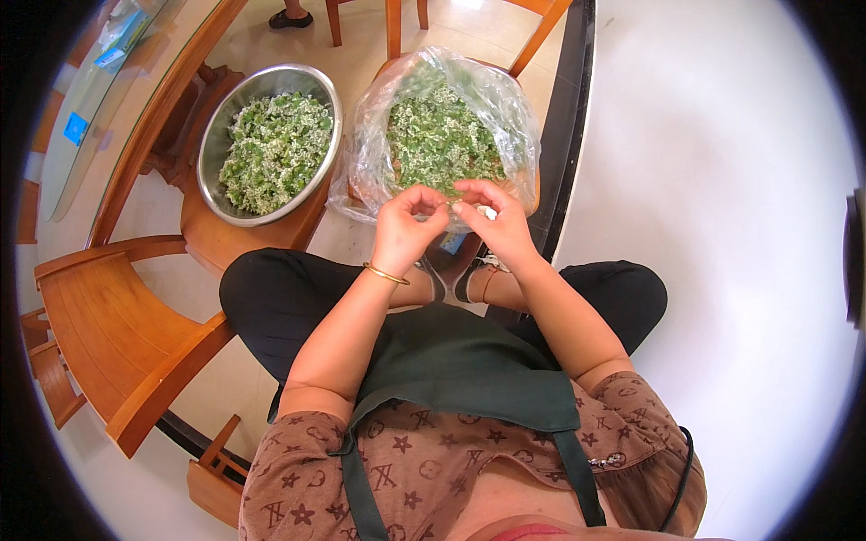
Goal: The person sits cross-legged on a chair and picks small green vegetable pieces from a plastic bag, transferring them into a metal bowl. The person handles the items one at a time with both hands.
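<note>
My left hand and my right hand meet at the fingertips over the near edge of a clear plastic bag. Between them they pinch a small green stem. A few white blossoms show against the palm side of my right hand. Inside the bag lies a heap of white flowers with green leaves and stems. To its left stands a stainless steel basin, filled with a mound of similar white and green flower heads.
The bag rests on a wooden chair, the basin on another wooden seat. A glass-topped table is at far left, a chair back beside my knee. A white wall borders my right. Another person's foot shows at the top.
</note>
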A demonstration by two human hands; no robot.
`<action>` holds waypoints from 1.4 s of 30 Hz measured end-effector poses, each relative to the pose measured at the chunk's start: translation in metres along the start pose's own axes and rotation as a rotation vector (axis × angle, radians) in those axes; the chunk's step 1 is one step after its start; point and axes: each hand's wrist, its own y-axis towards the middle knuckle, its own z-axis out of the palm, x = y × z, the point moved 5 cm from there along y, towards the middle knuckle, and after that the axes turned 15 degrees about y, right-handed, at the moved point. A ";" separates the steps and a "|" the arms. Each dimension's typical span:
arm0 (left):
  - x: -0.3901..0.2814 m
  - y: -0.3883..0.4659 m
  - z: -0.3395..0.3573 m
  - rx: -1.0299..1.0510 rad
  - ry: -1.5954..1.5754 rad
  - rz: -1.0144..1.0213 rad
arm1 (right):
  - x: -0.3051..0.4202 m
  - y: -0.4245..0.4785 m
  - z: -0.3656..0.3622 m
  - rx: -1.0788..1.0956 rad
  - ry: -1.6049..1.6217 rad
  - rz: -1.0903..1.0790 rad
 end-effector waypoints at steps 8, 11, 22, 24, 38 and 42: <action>0.004 -0.001 0.003 0.039 -0.252 -0.185 | -0.010 0.001 -0.005 -0.020 -0.032 0.037; 0.004 0.001 0.000 0.025 -0.213 -0.146 | -0.007 0.003 -0.009 -0.050 -0.045 0.054; -0.014 -0.003 -0.002 -0.121 0.176 0.102 | -0.006 0.002 -0.007 -0.031 -0.093 -0.021; -0.017 -0.003 -0.003 -0.129 0.196 0.103 | -0.008 0.002 -0.006 -0.027 -0.101 -0.026; 0.004 -0.003 0.004 0.171 -0.454 -0.254 | 0.009 0.019 0.005 0.267 -0.207 0.134; 0.007 -0.003 -0.002 0.291 -0.827 -0.258 | 0.039 0.036 0.025 0.446 -0.327 0.126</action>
